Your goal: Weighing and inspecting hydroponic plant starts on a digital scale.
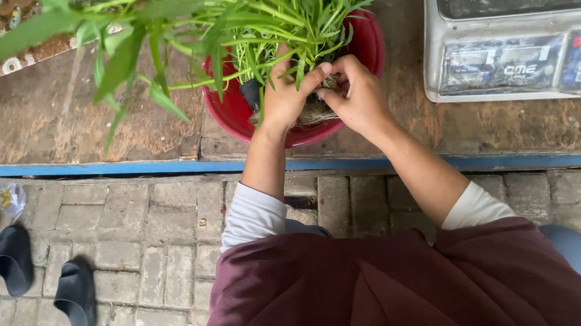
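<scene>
Two hands meet over the red basin [365, 48] in the head view. Left hand [284, 96] clamps the bunch of green stalks [263, 10] at its root end, right hand [356, 94] pinches the pale roots [315, 111] right beside it. Stalks run lengthwise away from the person, leaves fanning toward the far-left corner of the wooden table [45, 120]. Basin sits near the table's blue front edge, weighing scale [525, 12] off to the right.

A white electronic weighing scale [525, 12] with a dark platform stands at the right end of the worn wooden table [60, 118], which has a blue front edge. Below, on the grey brick pavement [163, 277], lie two black rubber slippers [44, 281].
</scene>
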